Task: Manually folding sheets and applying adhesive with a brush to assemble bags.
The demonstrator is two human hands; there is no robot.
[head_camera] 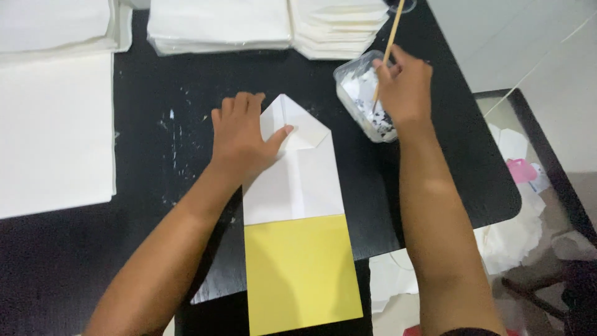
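A folded white paper piece with a pointed top lies on the black table, its lower end resting on a yellow sheet. My left hand lies flat on the paper's upper left, thumb stretched across the folded triangle. My right hand holds a thin wooden stick, its tip dipped into a small clear plastic tub holding white paste, to the right of the paper.
Stacks of white paper sheets line the far edge, with a large stack at the left. The table's right edge drops off to a lower glass-topped surface with paper scraps and a pink object.
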